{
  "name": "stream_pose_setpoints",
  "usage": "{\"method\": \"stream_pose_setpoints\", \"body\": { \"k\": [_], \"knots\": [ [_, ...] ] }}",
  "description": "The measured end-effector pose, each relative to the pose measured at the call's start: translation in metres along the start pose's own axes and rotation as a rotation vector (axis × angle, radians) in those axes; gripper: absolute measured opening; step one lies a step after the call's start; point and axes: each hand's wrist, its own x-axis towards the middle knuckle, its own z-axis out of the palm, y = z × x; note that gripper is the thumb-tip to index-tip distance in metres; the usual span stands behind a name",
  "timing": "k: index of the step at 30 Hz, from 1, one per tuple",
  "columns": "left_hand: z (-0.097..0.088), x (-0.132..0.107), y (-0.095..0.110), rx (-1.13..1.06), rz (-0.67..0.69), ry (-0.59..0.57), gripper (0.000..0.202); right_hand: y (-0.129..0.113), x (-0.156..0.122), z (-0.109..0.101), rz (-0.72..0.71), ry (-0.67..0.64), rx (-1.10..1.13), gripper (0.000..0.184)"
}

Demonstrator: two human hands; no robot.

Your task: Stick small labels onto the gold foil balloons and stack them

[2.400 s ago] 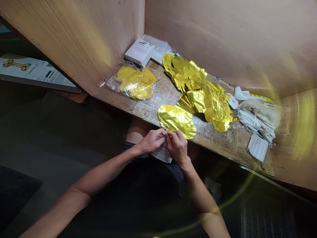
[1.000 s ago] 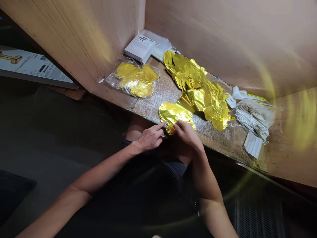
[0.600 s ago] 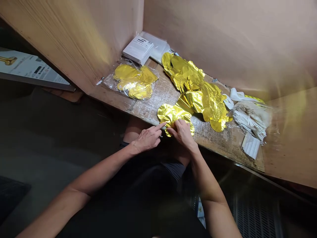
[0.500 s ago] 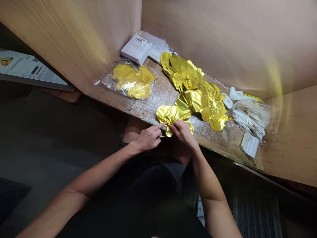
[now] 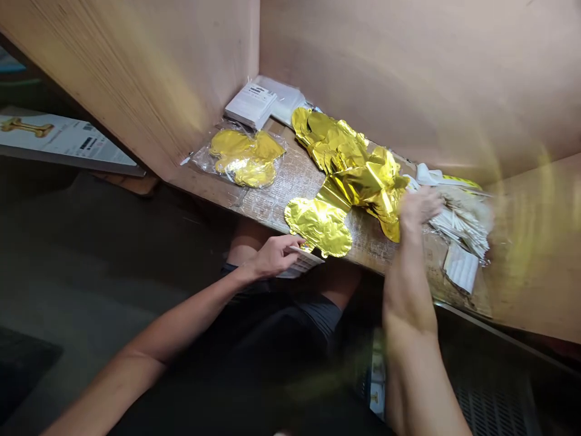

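Note:
My left hand rests at the bench's front edge, its fingers closed on a small white printed packet. Just above it lies a flat gold foil balloon. My right hand is blurred by motion; it reaches to the right, beside a bundle of white straws in clear plastic. Whether its fingers hold anything I cannot tell. Behind the balloon lies a crumpled heap of gold foil balloons, its right end lifted near my right hand.
A clear bag with gold balloons lies at the left of the wooden bench. White packets are stacked in the back corner. Plywood walls close in the bench. White labels lie under the straws.
My right hand left the near gold balloon and swept right to the straw bundle. My left hand now holds the white packet at the bench edge. The foil heap's right end has risen.

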Motion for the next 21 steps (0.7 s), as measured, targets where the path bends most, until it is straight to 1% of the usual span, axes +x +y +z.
{"method": "stream_pose_setpoints", "body": {
  "k": [1,2,3,4,5,6,7,8,9,10,12,13,15,18,19,21],
  "knots": [
    [-0.004,0.000,0.003,-0.116,-0.071,0.045,0.014,0.005,0.002,-0.007,0.065,0.131,-0.029,0.048],
    [-0.008,0.001,0.007,-0.211,-0.131,0.087,0.017,0.005,-0.004,-0.011,0.093,0.170,0.021,0.047],
    [-0.012,0.002,0.010,-0.282,-0.169,0.128,0.021,-0.001,-0.017,-0.012,0.081,0.122,0.145,0.046],
    [-0.015,0.003,0.013,-0.332,-0.181,0.168,0.023,-0.010,-0.038,-0.010,0.023,0.006,0.297,0.044],
    [-0.018,0.005,0.016,-0.367,-0.179,0.202,0.025,-0.023,-0.063,-0.006,-0.080,-0.216,0.501,0.042],
    [-0.020,0.006,0.019,-0.393,-0.174,0.229,0.027,-0.038,-0.090,0.000,-0.150,-0.480,0.682,0.047],
    [-0.021,0.007,0.021,-0.411,-0.169,0.247,0.028,-0.052,-0.116,0.007,-0.150,-0.650,0.810,0.058],
    [-0.022,0.007,0.023,-0.424,-0.169,0.257,0.029,-0.065,-0.139,0.013,-0.095,-0.707,0.916,0.062],
    [-0.022,0.007,0.025,-0.431,-0.172,0.257,0.030,-0.075,-0.158,0.019,-0.020,-0.726,1.011,0.059],
    [-0.022,0.006,0.026,-0.426,-0.176,0.252,0.032,-0.081,-0.172,0.024,0.061,-0.703,1.078,0.053],
    [-0.021,0.003,0.027,-0.386,-0.180,0.238,0.035,-0.084,-0.187,0.030,0.182,-0.634,1.145,0.037],
    [-0.021,0.001,0.027,-0.363,-0.181,0.230,0.038,-0.083,-0.189,0.031,0.212,-0.615,1.148,0.033],
    [-0.018,-0.003,0.026,-0.334,-0.189,0.220,0.045,-0.076,-0.191,0.030,0.226,-0.599,1.111,0.035],
    [-0.014,-0.005,0.021,-0.329,-0.214,0.221,0.054,-0.069,-0.193,0.027,0.198,-0.565,1.017,0.041],
    [-0.013,-0.005,0.019,-0.322,-0.222,0.224,0.056,-0.068,-0.195,0.027,0.182,-0.548,0.985,0.043],
    [-0.012,-0.003,0.017,-0.310,-0.224,0.223,0.052,-0.068,-0.198,0.026,0.153,-0.523,0.943,0.047]
  ]
}}
